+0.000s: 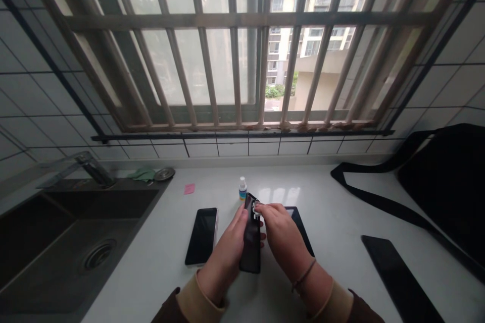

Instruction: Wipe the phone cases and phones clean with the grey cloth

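My left hand (226, 252) grips a black phone (250, 247) along its left edge and holds it tilted above the white counter (333, 217). My right hand (279, 234) is closed in a pinch on a small white wipe (256, 208) pressed to the phone's top end. Another black phone (202, 235) lies flat just left of my hands. A dark phone or tablet (303, 229) lies under my right hand, partly hidden. A small bottle (242, 188) with a white cap stands just beyond the held phone.
A dark sink (56, 242) with a tap (94, 169) fills the left. A black bag with a strap (447, 176) sits at the right, and a black slab (399, 275) lies near it. A pink note (189, 189) and a green cloth (142, 174) lie toward the wall under the barred window.
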`<state>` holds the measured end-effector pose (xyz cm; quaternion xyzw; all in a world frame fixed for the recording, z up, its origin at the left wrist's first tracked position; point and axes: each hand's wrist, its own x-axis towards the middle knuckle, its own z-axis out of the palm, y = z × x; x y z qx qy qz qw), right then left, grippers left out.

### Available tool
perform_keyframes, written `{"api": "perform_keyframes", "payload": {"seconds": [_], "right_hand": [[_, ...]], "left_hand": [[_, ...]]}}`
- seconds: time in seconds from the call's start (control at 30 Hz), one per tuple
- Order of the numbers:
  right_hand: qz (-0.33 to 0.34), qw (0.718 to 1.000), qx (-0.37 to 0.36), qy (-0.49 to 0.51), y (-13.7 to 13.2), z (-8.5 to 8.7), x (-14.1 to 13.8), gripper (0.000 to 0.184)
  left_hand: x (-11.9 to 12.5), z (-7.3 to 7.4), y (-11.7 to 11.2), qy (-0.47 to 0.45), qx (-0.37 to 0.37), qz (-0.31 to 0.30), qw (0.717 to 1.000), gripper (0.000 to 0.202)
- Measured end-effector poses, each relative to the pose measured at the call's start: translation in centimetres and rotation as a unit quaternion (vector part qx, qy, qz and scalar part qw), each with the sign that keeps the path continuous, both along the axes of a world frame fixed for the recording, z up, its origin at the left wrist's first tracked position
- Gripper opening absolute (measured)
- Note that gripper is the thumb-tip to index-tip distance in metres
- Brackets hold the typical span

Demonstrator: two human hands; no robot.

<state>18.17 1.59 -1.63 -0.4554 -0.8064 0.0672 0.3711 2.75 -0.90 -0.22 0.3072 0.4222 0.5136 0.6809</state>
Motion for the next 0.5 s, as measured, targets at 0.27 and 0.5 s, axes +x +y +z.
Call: {"api": "perform_keyframes", "payload": {"seconds": [0.27,0.5], "right_hand": [[0.048,0.999,-0.013,-0.022,-1.0,0.4,-0.8,0.03],[0.131,0.989,0.011,-0.061,-1.8,1.0,-1.2,0.033]], "left_hand": [[-0.5,-1.1,1.1,-0.014,0.077,0.11,0.991,0.04],[-1.1,-0.2,1.0,0.015,0.107,0.131,0.985,0.052]]}}
